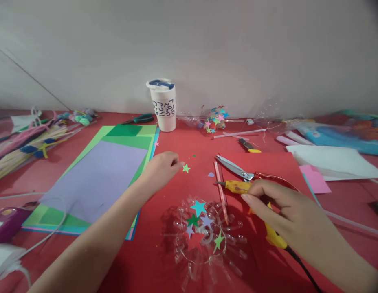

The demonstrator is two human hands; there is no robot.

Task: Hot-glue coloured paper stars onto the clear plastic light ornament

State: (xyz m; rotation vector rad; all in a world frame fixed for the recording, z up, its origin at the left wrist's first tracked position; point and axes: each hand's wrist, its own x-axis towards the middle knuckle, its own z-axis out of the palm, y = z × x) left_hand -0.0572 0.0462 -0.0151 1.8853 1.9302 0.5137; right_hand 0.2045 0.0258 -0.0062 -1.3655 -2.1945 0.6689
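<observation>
My left hand (163, 167) is closed in a pinch, with a light green paper star (186, 168) at its thumb and fingertip. In my right hand (279, 203) is a yellow hot glue gun (238, 186), its nozzle pointing left over a pink patterned pencil (221, 193). Below and between the hands sits a craft piece of clear plastic loops (213, 268). A light blue star (198, 208), a dark green star (193, 220) and several other stars lie on it. Open scissors (234, 166) rest just beyond the glue gun, their handles partly behind my right hand.
Stacked coloured paper (97, 175) lies under my left forearm. At the back stand a white lidded cup (164, 110) and a star-covered ornament (216, 120). A cutter (249, 145) lies behind the scissors. The glue gun's black cord (303, 266) runs toward the front right.
</observation>
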